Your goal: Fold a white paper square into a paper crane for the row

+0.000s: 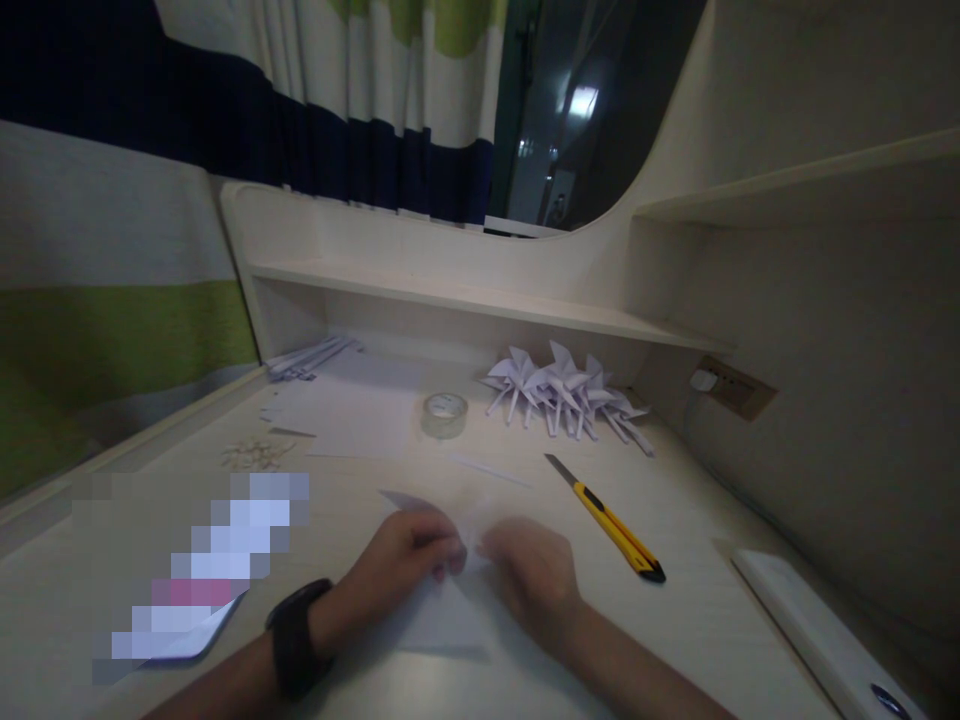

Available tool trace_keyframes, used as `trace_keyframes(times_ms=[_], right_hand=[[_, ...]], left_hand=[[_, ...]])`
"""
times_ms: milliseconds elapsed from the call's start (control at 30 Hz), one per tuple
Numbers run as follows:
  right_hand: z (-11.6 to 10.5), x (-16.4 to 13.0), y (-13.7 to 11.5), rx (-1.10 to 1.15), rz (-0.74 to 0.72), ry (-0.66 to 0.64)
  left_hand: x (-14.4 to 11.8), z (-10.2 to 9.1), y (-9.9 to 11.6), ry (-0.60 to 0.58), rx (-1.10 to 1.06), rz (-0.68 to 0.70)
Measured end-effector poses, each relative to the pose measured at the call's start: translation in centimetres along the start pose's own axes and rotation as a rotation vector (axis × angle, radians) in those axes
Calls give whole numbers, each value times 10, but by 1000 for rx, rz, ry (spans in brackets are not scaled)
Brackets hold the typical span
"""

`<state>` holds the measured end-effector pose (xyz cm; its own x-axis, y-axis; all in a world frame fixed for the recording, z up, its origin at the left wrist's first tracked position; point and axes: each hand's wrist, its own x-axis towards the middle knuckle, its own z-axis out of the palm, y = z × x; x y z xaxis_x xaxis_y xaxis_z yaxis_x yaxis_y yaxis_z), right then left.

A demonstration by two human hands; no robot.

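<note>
A white sheet of paper [442, 615] lies under and between my hands, with one corner raised beyond my left fingers. My left hand [427, 550] is closed, thumb and fingers pinching the sheet near its middle. Close beside it, my right hand [529, 565] is blurred by motion; its fingers are curled in a pinch at the paper's right side. Several finished paper pinwheels [559, 385] stand and lean in a bunch at the back. A yellow utility knife [615, 530] lies right of my right hand, its blade out.
Behind my hands sits a roll of clear tape [444, 415], with a thin paper strip [495, 472] nearer. White sheets [360, 400], rolled paper sticks [315, 358] and small pale pieces [259, 453] are at left. A blurred-out phone [202, 630] lies front left; a white object [817, 630] lies right.
</note>
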<state>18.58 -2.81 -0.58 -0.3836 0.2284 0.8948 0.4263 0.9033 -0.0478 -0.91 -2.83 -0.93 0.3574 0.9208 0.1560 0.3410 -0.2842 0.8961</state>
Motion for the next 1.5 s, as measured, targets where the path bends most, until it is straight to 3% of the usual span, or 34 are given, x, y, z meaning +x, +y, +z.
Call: trace_keyframes(times_ms=[200,333,433,633,733,900,1100,1233,1367,1500], right_hand=[[-8,1,1,-52,-98,-57],[-14,1,-1,-177,-196,-119],[-11,3,-6,-166,-129,-68],[2,1,-13,-60,170,8],[1,-2,-10,-69,106,-7],[-4,-5,-5,-147,-116,-56],[0,-2,-11,-105,92,-62],[1,-2,-15,-90,182,-74],[2,-6,-17,-96,155,-77],[3,-8,-15,-102,118,-67]], left_hand=[[-1,0,-2,-70,-243,-46],[-4,1,2,-93,-285,-75],[-5,4,2,-83,-292,-74],[-4,8,-3,-12,-220,-51],[-4,8,-3,18,-178,-65],[-6,7,-2,-35,-238,-109],[-6,8,-5,-2,-187,-82],[-5,10,-8,74,-44,29],[-4,14,-8,95,21,122],[-3,16,-4,76,-19,71]])
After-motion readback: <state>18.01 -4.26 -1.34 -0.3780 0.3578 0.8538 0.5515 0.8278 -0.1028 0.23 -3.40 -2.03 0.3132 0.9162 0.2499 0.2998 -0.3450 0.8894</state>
